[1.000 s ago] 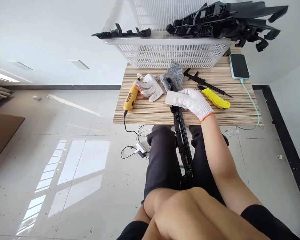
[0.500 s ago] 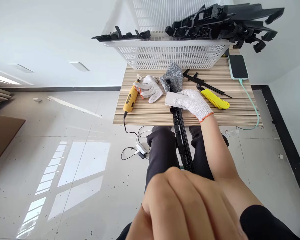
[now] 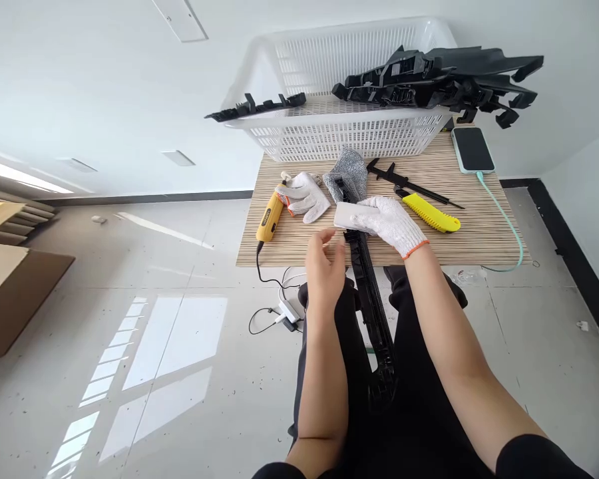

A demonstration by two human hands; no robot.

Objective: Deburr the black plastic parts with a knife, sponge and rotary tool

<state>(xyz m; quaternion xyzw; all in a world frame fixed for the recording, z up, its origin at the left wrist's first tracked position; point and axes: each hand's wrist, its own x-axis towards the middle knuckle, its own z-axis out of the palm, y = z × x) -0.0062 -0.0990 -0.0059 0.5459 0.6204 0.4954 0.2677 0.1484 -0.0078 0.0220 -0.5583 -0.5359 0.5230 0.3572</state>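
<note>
- A long black plastic strip [image 3: 367, 279] runs from the worktop's [image 3: 299, 243] near edge down across the lap.
- The gloved right hand [image 3: 390, 216] is closed on a white block [image 3: 349, 215], pressed on the strip.
- The bare left hand [image 3: 324, 269] hovers half open, empty, just left of the strip.
- No writing is readable.

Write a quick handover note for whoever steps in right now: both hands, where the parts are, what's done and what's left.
Right hand, gloved: holds white block on the long black trim strip, which runs from table to lap.
Left hand, bare, open, beside the strip at the table edge.
Spare white glove lies by the yellow tool.
Done: strip positioned.
Left: likely gloving the left hand, working the strip.
</note>
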